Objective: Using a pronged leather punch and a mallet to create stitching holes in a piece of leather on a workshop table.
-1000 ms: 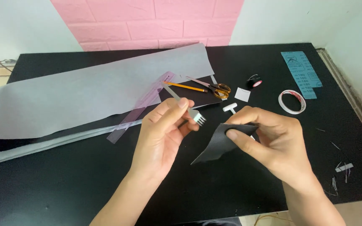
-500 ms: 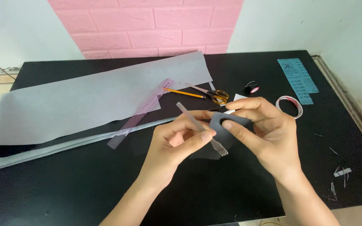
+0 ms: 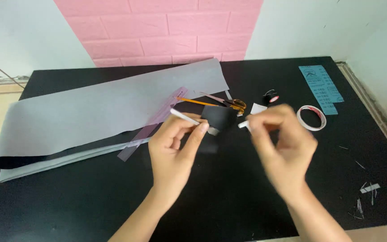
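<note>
My left hand [image 3: 173,150] grips a slim silver tool [image 3: 183,116], its handle pointing up and to the left. The fingertips of that hand also touch a small black piece of material [image 3: 219,117], held up just above the black table [image 3: 68,206]. My right hand [image 3: 285,143] is blurred with motion. Its thumb and forefinger pinch a small white bit [image 3: 243,124] at the right edge of the black piece. I cannot tell which hand carries the piece's weight.
A long grey sheet [image 3: 104,110], folded over, lies across the left half. A translucent pink ruler [image 3: 153,125], an orange pencil [image 3: 198,102], scissors [image 3: 234,105], a black spool [image 3: 270,97], a tape roll [image 3: 311,118] and a blue card [image 3: 321,87] lie behind the hands. Small offcuts [image 3: 364,197] are scattered at the right.
The tool has swung from prongs pointing down-right to handle up-left in my left hand. The black piece has passed toward my left fingers, and my right hand now moves fast beside it.
</note>
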